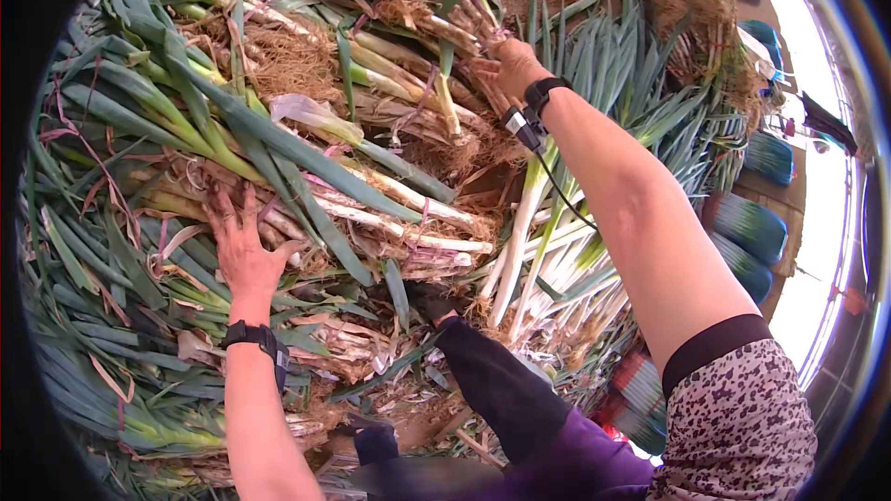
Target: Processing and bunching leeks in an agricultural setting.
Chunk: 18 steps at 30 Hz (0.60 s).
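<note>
My left hand [248, 246] lies with its fingers spread on the pale stalks of a bundle of leeks [399, 223], among long green leaves. My right hand [509, 65] is farther off and to the right, its fingers curled around the root end of another leek bundle [455, 32]; its fingertips are partly hidden. Between my hands lie more leeks with dirty white stems and shaggy brown roots [292, 65], some bound with thin pink ties. A scrap of clear plastic [316, 116] rests on them. Both wrists carry black straps, and a small device with a cable sits at the right one.
Cleaner leeks with white stems [548, 250] are heaped to the right, near my right forearm. Wrapped green bundles [752, 223] stand along the right edge on cardboard. My purple-and-black clothed legs [506, 390] are below, with soil and leaf scraps [418, 408] on the ground.
</note>
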Each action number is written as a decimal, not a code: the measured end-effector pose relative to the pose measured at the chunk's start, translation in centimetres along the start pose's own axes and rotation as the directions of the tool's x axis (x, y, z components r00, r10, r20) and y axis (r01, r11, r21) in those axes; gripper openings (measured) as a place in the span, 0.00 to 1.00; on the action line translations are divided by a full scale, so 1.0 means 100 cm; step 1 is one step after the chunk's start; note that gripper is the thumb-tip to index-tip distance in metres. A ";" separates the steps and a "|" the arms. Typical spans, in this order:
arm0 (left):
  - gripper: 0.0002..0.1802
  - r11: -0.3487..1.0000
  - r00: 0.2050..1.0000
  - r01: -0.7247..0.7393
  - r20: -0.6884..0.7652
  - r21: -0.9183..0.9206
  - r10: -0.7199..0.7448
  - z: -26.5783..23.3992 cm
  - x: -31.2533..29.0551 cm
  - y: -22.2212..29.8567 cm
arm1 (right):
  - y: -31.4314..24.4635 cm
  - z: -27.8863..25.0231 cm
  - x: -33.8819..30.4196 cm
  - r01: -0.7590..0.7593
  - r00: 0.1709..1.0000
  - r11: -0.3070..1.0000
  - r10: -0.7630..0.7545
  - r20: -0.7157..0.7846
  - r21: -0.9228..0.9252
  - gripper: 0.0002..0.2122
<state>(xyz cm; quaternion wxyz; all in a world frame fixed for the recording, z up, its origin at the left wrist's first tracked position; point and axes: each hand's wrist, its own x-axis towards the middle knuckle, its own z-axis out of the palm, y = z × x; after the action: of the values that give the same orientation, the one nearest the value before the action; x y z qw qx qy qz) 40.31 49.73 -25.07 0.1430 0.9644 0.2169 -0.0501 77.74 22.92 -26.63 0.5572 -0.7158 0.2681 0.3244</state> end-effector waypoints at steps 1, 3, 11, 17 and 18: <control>0.63 1.000 1.000 0.006 0.007 0.005 -0.006 0.002 -0.001 0.004 | 0.001 -0.003 0.004 -0.016 0.999 0.994 0.011 0.051 0.105 0.14; 0.63 0.999 0.996 0.053 0.072 -0.011 -0.052 -0.001 -0.003 0.004 | 0.015 0.017 0.005 0.044 0.993 0.971 -0.069 0.098 0.236 0.15; 0.61 0.998 0.995 0.065 0.072 -0.018 -0.064 0.005 -0.003 0.001 | 0.039 0.012 0.025 -0.045 0.997 0.926 0.017 0.078 0.374 0.05; 0.60 0.997 0.994 0.072 0.090 -0.037 -0.068 0.003 0.000 0.009 | 0.036 0.003 -0.024 -0.049 0.998 0.879 0.030 0.047 0.474 0.09; 0.60 0.997 0.994 0.071 0.084 -0.044 -0.067 0.002 -0.001 0.010 | 0.034 0.003 -0.043 -0.083 0.996 0.875 0.064 0.055 0.477 0.08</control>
<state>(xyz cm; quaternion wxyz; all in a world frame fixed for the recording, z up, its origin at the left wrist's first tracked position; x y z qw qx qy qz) 40.65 48.76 -24.99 0.1727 0.9498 0.2450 -0.0896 72.32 22.54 -25.51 0.7089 -0.5392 0.3563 0.2825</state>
